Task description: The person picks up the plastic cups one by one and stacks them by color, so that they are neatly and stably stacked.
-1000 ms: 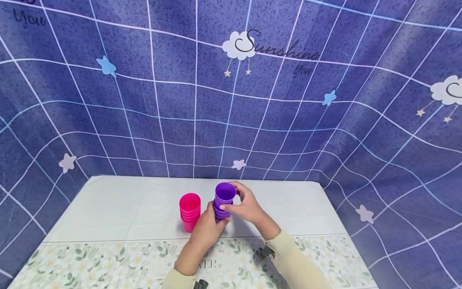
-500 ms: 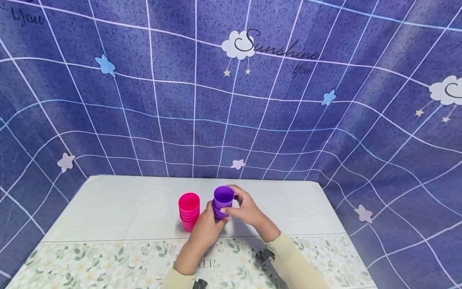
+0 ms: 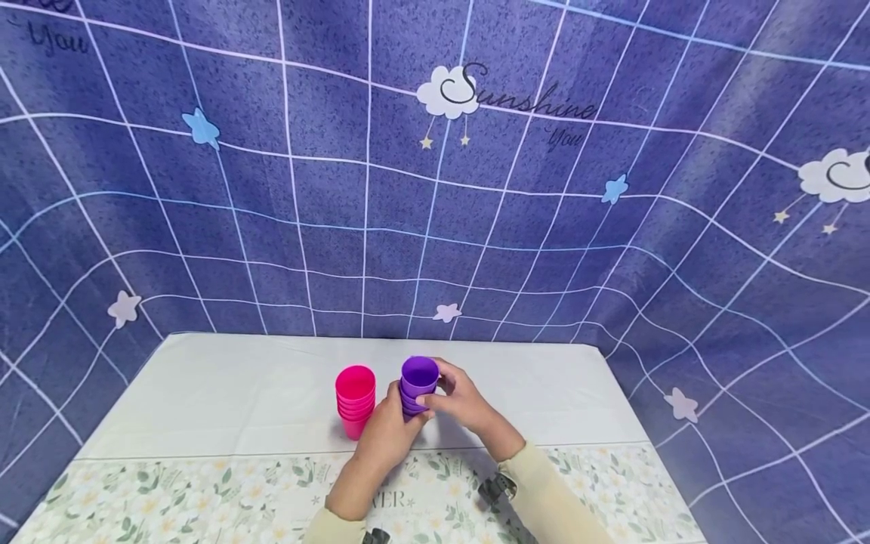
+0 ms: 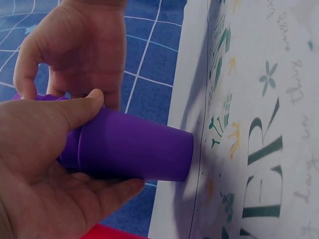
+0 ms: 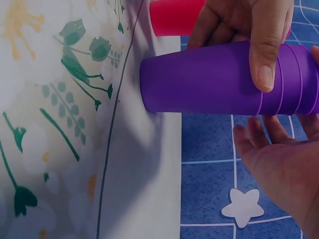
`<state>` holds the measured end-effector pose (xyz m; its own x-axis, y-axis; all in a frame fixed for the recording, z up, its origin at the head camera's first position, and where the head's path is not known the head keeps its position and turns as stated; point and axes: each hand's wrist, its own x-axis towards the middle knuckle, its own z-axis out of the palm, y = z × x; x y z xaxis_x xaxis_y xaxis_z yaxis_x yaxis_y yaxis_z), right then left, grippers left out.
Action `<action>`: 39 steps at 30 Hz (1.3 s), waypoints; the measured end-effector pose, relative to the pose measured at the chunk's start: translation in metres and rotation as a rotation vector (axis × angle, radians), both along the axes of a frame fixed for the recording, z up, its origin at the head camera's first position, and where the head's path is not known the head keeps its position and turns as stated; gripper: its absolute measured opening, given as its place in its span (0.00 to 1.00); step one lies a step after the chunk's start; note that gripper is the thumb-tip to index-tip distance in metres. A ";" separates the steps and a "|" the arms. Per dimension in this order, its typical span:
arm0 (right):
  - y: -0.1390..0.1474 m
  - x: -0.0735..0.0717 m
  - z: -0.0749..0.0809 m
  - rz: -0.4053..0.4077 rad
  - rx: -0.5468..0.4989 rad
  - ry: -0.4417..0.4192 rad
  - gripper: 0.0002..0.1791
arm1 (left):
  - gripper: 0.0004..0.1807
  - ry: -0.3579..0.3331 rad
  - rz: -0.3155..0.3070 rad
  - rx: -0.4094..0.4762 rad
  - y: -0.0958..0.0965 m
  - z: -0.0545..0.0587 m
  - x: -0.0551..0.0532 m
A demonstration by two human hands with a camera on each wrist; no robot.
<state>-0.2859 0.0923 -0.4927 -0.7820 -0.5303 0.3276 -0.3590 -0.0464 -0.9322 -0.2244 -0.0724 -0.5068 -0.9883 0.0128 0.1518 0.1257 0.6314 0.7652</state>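
Observation:
A stack of nested purple cups (image 3: pixel 419 375) stands upright near the middle of the table, mouths up. Low on this stack, my left hand (image 3: pixel 389 431) wraps its thumb and fingers round the cups; the left wrist view shows the bottom purple cup (image 4: pixel 134 144) between them. My right hand (image 3: pixel 460 393) holds the top purple cup from the right, thumb in front and fingers behind. Several rims sit close together in the right wrist view. Just left of my left hand is a stack of nested pink cups (image 3: pixel 356 385), upright and untouched, its lower right part hidden by that hand.
The white table (image 3: pixel 238 393) has a floral strip (image 3: pixel 204 491) along its front. Behind and at both sides hangs a blue grid-patterned cloth (image 3: pixel 326 189) with stars and clouds.
My right hand has moved down with the top purple cup, which now sits deeper in the stack. The left hand and the pink cups have stayed in place.

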 end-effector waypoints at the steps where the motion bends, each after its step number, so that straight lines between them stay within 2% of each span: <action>1: 0.000 0.000 -0.001 0.004 -0.003 -0.010 0.31 | 0.41 -0.004 0.000 0.001 0.000 0.000 0.000; 5: 0.001 0.001 -0.004 0.020 -0.026 -0.066 0.31 | 0.41 -0.001 -0.007 0.007 -0.001 0.000 0.001; 8: 0.000 0.001 -0.005 0.037 -0.041 -0.076 0.32 | 0.40 0.002 -0.004 0.009 -0.001 -0.001 0.000; 22: 0.000 0.005 -0.004 0.056 -0.036 -0.055 0.39 | 0.40 0.008 -0.005 0.002 -0.002 -0.001 0.000; 27: 0.001 0.008 0.000 0.037 -0.046 -0.032 0.40 | 0.40 0.002 -0.009 0.007 -0.001 0.001 0.001; 34: 0.001 0.014 0.004 -0.057 -0.051 0.080 0.38 | 0.40 -0.003 -0.011 0.035 0.001 0.001 0.002; 39: 0.001 0.016 0.007 -0.096 -0.039 0.117 0.38 | 0.45 -0.056 0.010 0.052 0.002 -0.004 0.001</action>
